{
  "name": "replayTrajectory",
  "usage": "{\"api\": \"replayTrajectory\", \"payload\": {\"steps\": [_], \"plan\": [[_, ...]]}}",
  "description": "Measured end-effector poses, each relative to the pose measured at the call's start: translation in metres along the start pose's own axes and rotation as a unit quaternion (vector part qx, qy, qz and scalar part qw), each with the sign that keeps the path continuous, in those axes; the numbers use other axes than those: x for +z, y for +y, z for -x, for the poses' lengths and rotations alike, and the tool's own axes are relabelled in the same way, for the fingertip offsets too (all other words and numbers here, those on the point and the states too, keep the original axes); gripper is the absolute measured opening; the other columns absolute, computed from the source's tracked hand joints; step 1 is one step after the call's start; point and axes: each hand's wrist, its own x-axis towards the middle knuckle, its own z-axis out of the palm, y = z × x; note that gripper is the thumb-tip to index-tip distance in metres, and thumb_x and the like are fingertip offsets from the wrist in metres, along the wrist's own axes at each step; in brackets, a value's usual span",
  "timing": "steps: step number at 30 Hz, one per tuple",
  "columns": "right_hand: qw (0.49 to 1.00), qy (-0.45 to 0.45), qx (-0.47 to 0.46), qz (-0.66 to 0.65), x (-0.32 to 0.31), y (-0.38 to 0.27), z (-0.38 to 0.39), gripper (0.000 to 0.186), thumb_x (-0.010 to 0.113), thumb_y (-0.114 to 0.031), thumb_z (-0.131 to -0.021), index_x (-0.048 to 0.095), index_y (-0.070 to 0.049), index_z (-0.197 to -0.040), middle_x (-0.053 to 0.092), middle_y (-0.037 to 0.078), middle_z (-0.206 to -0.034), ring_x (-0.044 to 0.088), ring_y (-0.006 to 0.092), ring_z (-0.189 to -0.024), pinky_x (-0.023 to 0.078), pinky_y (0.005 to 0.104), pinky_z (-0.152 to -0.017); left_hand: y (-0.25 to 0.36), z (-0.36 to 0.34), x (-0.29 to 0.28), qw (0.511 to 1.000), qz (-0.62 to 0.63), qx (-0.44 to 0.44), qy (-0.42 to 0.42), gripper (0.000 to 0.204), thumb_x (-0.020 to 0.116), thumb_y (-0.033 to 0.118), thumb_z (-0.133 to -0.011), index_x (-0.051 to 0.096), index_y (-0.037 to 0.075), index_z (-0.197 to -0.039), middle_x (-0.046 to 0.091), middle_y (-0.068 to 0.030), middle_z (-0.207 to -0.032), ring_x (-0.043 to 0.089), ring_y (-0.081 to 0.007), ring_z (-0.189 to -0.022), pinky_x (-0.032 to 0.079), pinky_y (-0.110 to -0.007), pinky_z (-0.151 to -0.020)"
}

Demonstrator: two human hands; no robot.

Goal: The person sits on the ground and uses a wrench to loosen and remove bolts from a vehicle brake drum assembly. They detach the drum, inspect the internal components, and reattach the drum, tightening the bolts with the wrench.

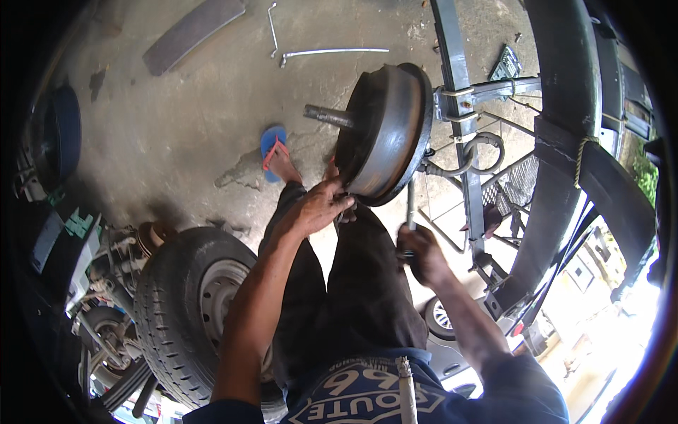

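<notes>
A dark brake drum (385, 134) with a worn, rusty rim stands on its side in front of me, a threaded axle stub (328, 116) jutting from its left face. Against the drum's lower edge, my left hand (316, 208) is closed, its fingertips partly hidden. To the right and lower, my right hand (424, 256) is wrapped around the lower end of a slim metal bar tool (411, 203). That bar rises behind the drum's right side; its upper end is hard to make out. My right hand is slightly blurred.
A big tyre (187, 311) stands close on my left. Two wrenches, one long (335, 51) and one short (272, 30), lie on the concrete beside a curved brake lining (191, 35). At right are a steel frame bar (455, 71), a coiled hose (487, 152) and a dark bumper (565, 85).
</notes>
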Motion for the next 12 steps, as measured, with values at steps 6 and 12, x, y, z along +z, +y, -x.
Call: {"api": "replayTrajectory", "payload": {"steps": [6, 12], "plan": [[0.956, -0.145, -0.032, -0.253, 0.009, 0.004, -0.017, 0.021, 0.060, -0.020, -0.101, 0.058, -0.005, -0.115, 0.063, 0.011, -0.095, 0.067, 0.0186, -0.076, 0.061, 0.0397, -0.066, -0.011, -0.007, -0.011, 0.987, -0.157, -0.024, -0.011, 0.046, 0.061, 0.009, -0.099, 0.047, -0.001, -0.141, 0.067, -0.0102, -0.119, 0.065, -0.0186, -0.109, 0.051, -0.033, -0.093], [0.943, 0.130, -0.208, 0.225, -0.017, 0.064, -0.186, 0.040, 0.062, -0.027, -0.098, 0.055, -0.008, -0.133, 0.067, 0.019, -0.124, 0.064, 0.0388, -0.113, 0.048, 0.0433, -0.096, -0.013, -0.005, -0.005, 0.996, -0.022, -0.085, -0.003, 0.047, 0.065, 0.025, -0.098, 0.054, 0.011, -0.142, 0.064, -0.0147, -0.128, 0.060, -0.0190, -0.119, 0.043, -0.038, -0.105]]}}
